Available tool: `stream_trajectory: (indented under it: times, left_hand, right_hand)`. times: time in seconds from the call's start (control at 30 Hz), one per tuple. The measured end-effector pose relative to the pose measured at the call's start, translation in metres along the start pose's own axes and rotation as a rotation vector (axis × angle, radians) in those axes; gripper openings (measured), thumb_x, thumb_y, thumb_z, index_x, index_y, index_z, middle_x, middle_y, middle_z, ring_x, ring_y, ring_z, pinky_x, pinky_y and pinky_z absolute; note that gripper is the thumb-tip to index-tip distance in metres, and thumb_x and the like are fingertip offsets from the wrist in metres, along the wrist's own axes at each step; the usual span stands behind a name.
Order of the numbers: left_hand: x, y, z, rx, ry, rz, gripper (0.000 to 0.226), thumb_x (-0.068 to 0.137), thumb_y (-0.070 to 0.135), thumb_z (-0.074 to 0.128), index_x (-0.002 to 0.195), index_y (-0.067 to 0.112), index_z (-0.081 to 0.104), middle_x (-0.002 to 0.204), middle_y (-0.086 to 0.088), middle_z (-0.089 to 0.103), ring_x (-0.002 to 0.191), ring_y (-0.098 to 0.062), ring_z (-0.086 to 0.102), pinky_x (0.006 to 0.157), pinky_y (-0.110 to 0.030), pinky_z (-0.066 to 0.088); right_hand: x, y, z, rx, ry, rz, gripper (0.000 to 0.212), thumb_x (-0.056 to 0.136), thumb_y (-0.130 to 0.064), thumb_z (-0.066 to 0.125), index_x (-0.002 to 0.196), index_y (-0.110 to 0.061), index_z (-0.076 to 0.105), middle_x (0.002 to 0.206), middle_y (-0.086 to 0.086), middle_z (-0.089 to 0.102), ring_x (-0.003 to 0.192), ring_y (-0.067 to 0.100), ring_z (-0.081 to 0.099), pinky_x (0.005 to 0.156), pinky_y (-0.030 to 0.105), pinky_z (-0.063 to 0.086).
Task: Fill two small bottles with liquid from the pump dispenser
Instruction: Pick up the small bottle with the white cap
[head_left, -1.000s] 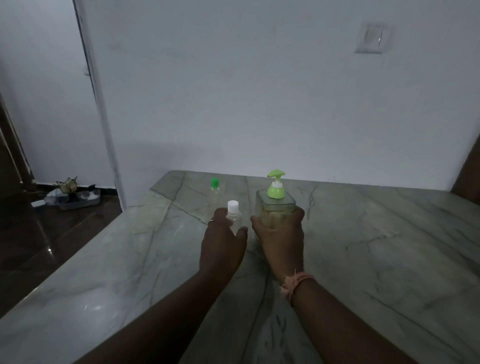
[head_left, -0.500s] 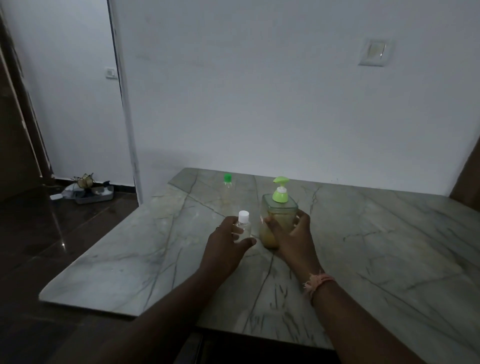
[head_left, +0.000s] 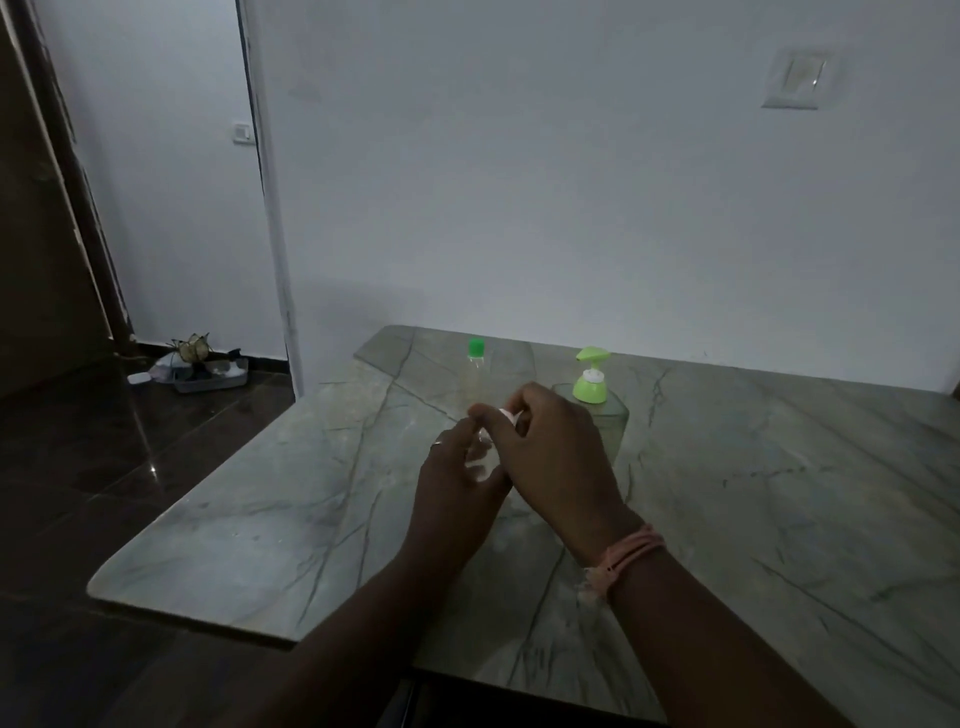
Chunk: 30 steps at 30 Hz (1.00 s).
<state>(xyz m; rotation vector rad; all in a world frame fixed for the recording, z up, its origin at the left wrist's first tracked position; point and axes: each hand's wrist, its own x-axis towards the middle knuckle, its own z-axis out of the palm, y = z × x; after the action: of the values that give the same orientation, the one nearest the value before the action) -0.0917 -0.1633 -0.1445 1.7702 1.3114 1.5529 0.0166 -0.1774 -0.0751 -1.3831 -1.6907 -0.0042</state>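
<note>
My left hand (head_left: 457, 480) grips a small clear bottle (head_left: 480, 460) above the marble table (head_left: 779, 493). My right hand (head_left: 550, 457) curls over the bottle's top and pinches its white cap (head_left: 506, 414). Most of that bottle is hidden between my hands. Just behind my right hand stands the square clear pump dispenser (head_left: 597, 410) with a light green pump head; nothing touches it. A second small clear bottle with a green cap (head_left: 475, 366) stands upright farther back on the table, to the left of the dispenser.
The table's left edge (head_left: 208, 499) drops to a dark polished floor. A white wall runs right behind the table. A tray of small items (head_left: 200, 371) lies on the floor by the doorway at far left.
My right hand has let go of the pump dispenser and moved left onto the white cap of the small bottle. My left hand still holds that bottle. The camera has pulled back.
</note>
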Motion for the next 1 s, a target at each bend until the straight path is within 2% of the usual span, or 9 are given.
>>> stream_trajectory:
  times: [0.1,0.27,0.4,0.57,0.67,0.73,0.8,0.87,1.0]
  left_hand:
    - [0.0,-0.004,0.001,0.026,-0.01,0.019,0.045,0.09,0.026,0.072,0.131,0.027,0.054,0.118,0.007,0.063,0.103,-0.007,0.062,0.081,-0.028,0.057]
    - [0.006,-0.007,-0.004,0.088,-0.058,-0.018,0.04,0.086,0.025,0.073,0.12,0.032,0.055,0.111,0.013,0.065,0.099,-0.003,0.062,0.079,-0.025,0.054]
    - [0.019,-0.002,-0.023,0.162,-0.247,-0.05,0.035,0.084,0.015,0.071,0.116,0.026,0.061,0.102,0.01,0.068,0.091,-0.006,0.063,0.072,-0.021,0.048]
    - [0.029,-0.002,-0.031,0.265,-0.277,-0.056,0.034,0.083,0.017,0.072,0.114,0.024,0.062,0.098,0.007,0.067,0.087,-0.005,0.062,0.069,-0.02,0.048]
    - [0.026,-0.008,-0.032,0.357,-0.243,-0.009,0.032,0.082,0.02,0.072,0.111,0.024,0.061,0.092,0.01,0.06,0.081,-0.008,0.057,0.063,-0.016,0.039]
    - [0.022,-0.01,-0.03,0.42,-0.182,0.057,0.032,0.084,0.023,0.073,0.113,0.023,0.06,0.094,0.009,0.056,0.083,-0.01,0.054,0.062,-0.015,0.035]
    - [0.021,-0.008,-0.027,0.436,-0.138,0.126,0.036,0.086,0.023,0.074,0.118,0.022,0.059,0.101,0.008,0.057,0.089,-0.009,0.053,0.068,-0.014,0.039]
    - [0.021,-0.005,-0.025,0.432,-0.106,0.155,0.036,0.087,0.023,0.076,0.119,0.019,0.06,0.108,0.004,0.062,0.093,-0.011,0.056,0.075,-0.02,0.048]
    - [0.023,-0.005,-0.027,0.43,-0.085,0.121,0.028,0.085,0.029,0.078,0.105,0.017,0.064,0.093,0.006,0.064,0.074,-0.005,0.054,0.065,-0.015,0.044]
  right_hand:
    - [0.004,0.0,0.007,0.04,-0.028,0.013,0.032,0.087,-0.052,0.064,0.08,-0.021,0.061,0.067,-0.007,0.062,0.062,0.007,0.06,0.06,0.032,0.054]
    - [0.01,0.009,0.008,0.105,-0.167,-0.011,0.025,0.091,-0.043,0.066,0.077,-0.022,0.063,0.06,-0.01,0.056,0.052,-0.002,0.052,0.049,0.01,0.033]
    - [0.013,0.016,0.01,0.121,-0.209,-0.037,0.025,0.093,-0.043,0.062,0.079,-0.022,0.064,0.064,-0.003,0.063,0.057,0.008,0.058,0.05,0.02,0.042]
    - [0.013,0.018,0.02,0.171,-0.223,-0.002,0.023,0.095,-0.04,0.059,0.082,-0.022,0.061,0.068,-0.002,0.065,0.058,0.009,0.06,0.055,0.025,0.047]
    - [0.017,0.018,0.023,0.144,-0.302,0.084,0.031,0.094,-0.047,0.057,0.082,-0.018,0.061,0.07,0.0,0.065,0.064,0.015,0.061,0.06,0.031,0.048]
    - [0.018,0.014,0.027,0.051,-0.319,0.122,0.041,0.095,-0.056,0.049,0.081,-0.018,0.057,0.069,-0.003,0.059,0.063,0.014,0.057,0.055,0.03,0.042]
    - [0.018,0.006,0.031,-0.074,-0.299,0.126,0.055,0.096,-0.067,0.034,0.079,-0.019,0.057,0.067,-0.005,0.057,0.061,0.01,0.055,0.053,0.027,0.038]
    - [0.022,-0.001,0.033,-0.215,-0.253,0.115,0.074,0.096,-0.07,0.017,0.076,-0.017,0.064,0.067,-0.001,0.061,0.063,0.015,0.061,0.058,0.029,0.047]
    - [0.025,-0.004,0.037,-0.347,-0.188,0.068,0.07,0.1,-0.062,0.014,0.061,-0.019,0.053,0.06,0.0,0.055,0.057,0.019,0.059,0.057,0.03,0.049]
